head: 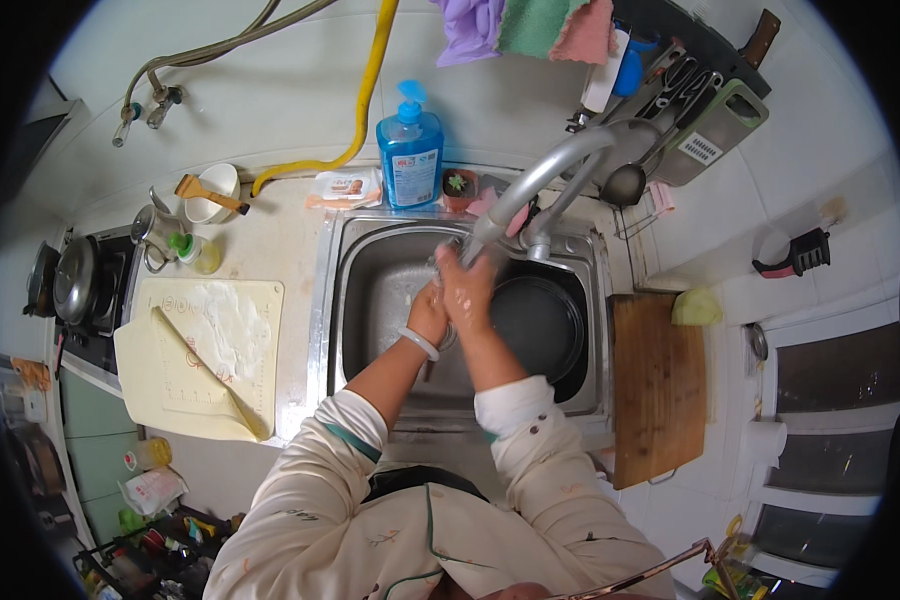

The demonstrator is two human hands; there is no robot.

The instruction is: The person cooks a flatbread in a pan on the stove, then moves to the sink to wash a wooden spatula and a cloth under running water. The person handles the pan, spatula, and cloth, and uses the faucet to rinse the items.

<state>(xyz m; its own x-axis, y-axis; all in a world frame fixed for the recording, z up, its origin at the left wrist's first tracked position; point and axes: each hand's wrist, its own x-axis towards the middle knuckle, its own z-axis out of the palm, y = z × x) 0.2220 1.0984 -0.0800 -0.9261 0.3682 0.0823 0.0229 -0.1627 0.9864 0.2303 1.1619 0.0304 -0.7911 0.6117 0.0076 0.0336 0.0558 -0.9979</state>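
Over the stainless steel sink (381, 281), my left hand (427, 310) and my right hand (466, 291) are pressed together, wet, below the spout of the grey faucet (547, 166). My right hand is blurred and partly covers the fingers of my left. Whether anything lies between the palms cannot be made out. A pale bangle (420, 343) circles my left wrist. To the right of my hands, a round black pan (536, 330) rests inside the basin.
Behind the sink stand a blue pump bottle (411, 161), a small potted succulent (459, 187) and a wipes packet (345, 187). A floured, partly folded pastry mat (232, 330) lies left. A wooden cutting board (658, 390) is at right. Utensils and a ladle (622, 184) hang behind the faucet.
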